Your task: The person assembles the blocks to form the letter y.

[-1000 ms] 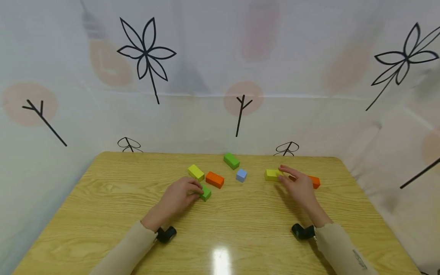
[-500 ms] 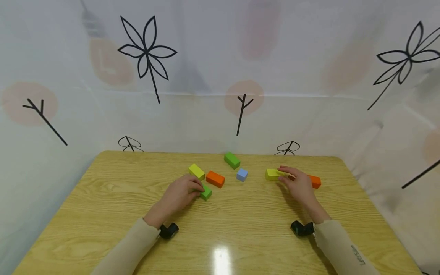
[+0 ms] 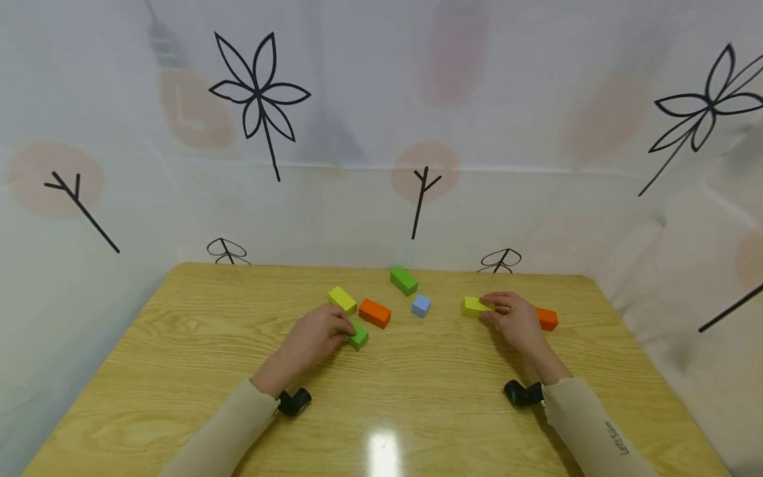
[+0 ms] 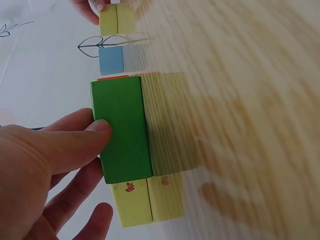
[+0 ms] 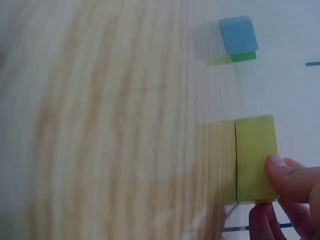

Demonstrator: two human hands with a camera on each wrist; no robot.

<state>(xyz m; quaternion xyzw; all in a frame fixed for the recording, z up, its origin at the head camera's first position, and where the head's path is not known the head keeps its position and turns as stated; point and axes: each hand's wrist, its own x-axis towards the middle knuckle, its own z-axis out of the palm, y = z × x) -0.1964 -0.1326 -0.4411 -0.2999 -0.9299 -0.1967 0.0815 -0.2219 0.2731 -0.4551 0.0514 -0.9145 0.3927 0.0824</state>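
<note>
My left hand (image 3: 312,336) pinches the near green block (image 4: 121,130), its thumb on the face turned to the left wrist camera and the index finger behind. That block lies on the wooden table (image 3: 417,397). At the right, my right hand (image 3: 517,322) grips one end of a yellow block (image 5: 256,155), also flat on the table; the thumb is in front and the other fingers are partly hidden. An orange block (image 3: 546,319) lies just right of this hand, partly covered by it.
Beyond the left hand lie another yellow block (image 3: 342,300) and an orange block (image 3: 375,313). A small blue cube (image 3: 420,306) sits between the hands, and a second green block (image 3: 404,280) near the table's far edge. A patterned white cloth (image 3: 346,212) hangs behind.
The right hand's fingers, spread around the yellow block's end earlier, have come together on it. The left hand stays on the green block, and the blocks lie where they were.
</note>
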